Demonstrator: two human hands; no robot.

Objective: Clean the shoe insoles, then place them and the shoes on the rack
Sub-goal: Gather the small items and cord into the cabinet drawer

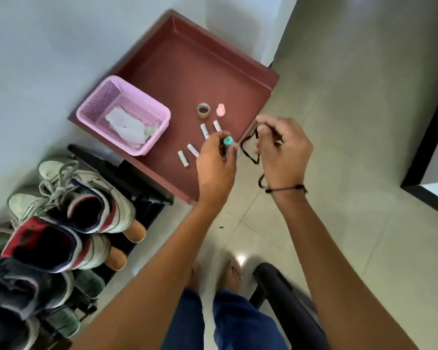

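Observation:
My left hand (216,164) is closed around a small teal-capped object (227,142) over the front edge of the brown table (187,72). My right hand (283,150) pinches a black cord (249,150) that loops down between both hands. A pair of white, red and navy sneakers (81,210) stands on the black shoe rack (142,188) at the lower left, with orange-tan insoles (134,232) poking out beneath them. Darker shoes (18,294) sit lower on the rack.
A pink mesh basket (91,107) holding white cloth (128,126) is on the table's left. Several white tubes (204,131), a tape roll (203,110) and a pink cap (221,110) lie near the hands. A black chair arm (283,294) is at bottom right; bare feet on tiled floor.

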